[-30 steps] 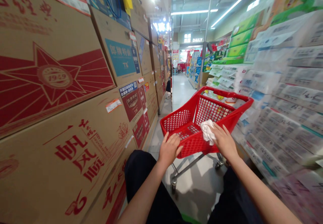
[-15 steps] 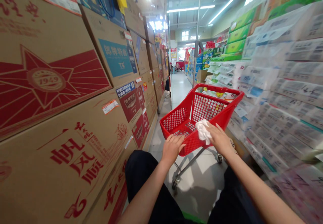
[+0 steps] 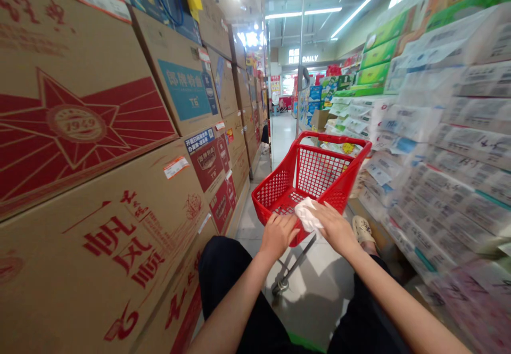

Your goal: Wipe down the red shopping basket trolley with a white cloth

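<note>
A red plastic shopping cart (image 3: 346, 184) with lattice walls stands in front of me on metal legs with casters. My left hand (image 3: 279, 234) is closed over its near rim, fingers curled toward the inside. A crumpled white cloth (image 3: 306, 214), perhaps a tissue, lies under the fingers of my right hand (image 3: 335, 230), pressed on the cart's near right edge beside the left hand. The basket's lattice floor shows past the cloth. My right fingertips are partly hidden behind the cloth and one another.
Stacked cardboard cartons (image 3: 151, 226) wall the left side. Plastic-wrapped white packs (image 3: 451, 183) are piled on the right. Between them a tiled aisle (image 3: 284, 130) leads back past a glass panel with a dark handle (image 3: 304, 77). My knees flank the cart; my right shoe (image 3: 361, 229) shows.
My right hand has slid the cloth left along the rim, closer to my left hand. The cart has turned slightly, its far end shifting left. My right shoe has come into view.
</note>
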The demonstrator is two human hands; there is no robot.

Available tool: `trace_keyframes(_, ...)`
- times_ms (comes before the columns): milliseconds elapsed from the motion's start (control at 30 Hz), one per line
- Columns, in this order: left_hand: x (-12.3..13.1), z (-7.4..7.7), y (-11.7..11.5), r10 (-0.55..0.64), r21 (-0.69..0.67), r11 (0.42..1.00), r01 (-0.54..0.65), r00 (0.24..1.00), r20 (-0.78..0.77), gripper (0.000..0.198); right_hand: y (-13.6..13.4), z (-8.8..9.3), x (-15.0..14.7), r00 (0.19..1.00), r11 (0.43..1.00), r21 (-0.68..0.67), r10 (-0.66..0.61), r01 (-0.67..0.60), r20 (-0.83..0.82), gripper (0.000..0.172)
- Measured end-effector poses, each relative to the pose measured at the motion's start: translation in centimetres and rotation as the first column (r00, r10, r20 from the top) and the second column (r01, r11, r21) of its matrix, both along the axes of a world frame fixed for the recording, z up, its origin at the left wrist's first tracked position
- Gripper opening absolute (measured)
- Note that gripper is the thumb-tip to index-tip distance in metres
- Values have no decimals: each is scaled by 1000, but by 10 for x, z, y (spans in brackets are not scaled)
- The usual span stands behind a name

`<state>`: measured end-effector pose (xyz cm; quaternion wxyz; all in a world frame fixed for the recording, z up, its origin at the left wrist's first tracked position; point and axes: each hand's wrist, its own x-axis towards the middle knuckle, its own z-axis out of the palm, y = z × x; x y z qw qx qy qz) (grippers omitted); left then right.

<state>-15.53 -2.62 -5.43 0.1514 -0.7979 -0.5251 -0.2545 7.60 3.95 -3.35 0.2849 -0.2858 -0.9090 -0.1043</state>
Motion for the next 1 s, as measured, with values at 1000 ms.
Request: trace_keyframes(1000,-2,1,15,40,42,998,-42,998,40,54,-37,-22,18,979,980,-15,-197,196,-48,67)
